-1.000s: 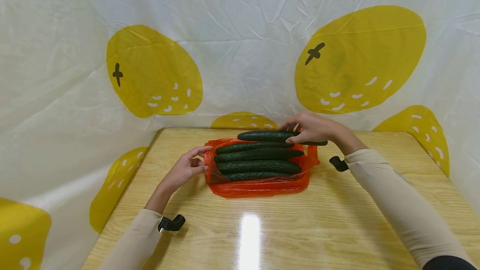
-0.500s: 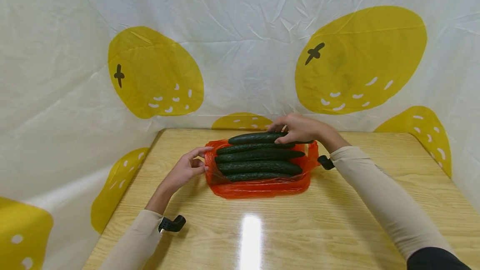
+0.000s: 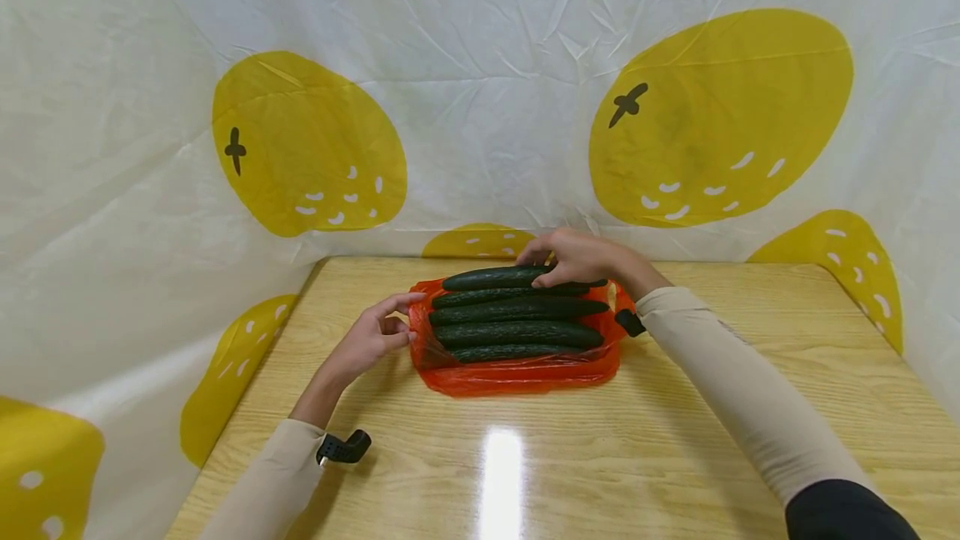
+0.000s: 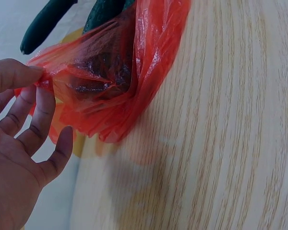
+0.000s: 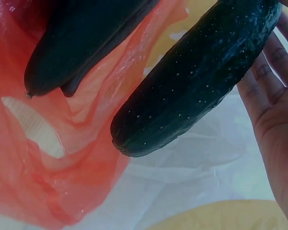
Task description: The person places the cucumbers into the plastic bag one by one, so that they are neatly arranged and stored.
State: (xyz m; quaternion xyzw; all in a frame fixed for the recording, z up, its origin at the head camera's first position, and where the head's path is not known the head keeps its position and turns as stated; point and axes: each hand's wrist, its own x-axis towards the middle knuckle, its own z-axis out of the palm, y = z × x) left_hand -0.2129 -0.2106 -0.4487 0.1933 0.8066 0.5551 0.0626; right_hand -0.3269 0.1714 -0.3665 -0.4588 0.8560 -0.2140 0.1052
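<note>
My right hand holds a dark green cucumber from above, over the back of a red plastic bag. Several more cucumbers lie side by side in the opened bag. At the bag's left end, my left hand pinches its edge; in the left wrist view the thin red film is bunched between thumb and fingers. The right wrist view shows the held cucumber up close, its blunt end beyond the fingers, with the bag's handle loop beside it.
A light wood-grain table carries the bag near its back edge. Behind and to the left hangs a white sheet with yellow fruit prints. A bright light reflection shows on the table in front.
My right hand has moved the cucumber leftward, so it now lines up with the others over the bag's back edge. My left hand stays at the bag's left end.
</note>
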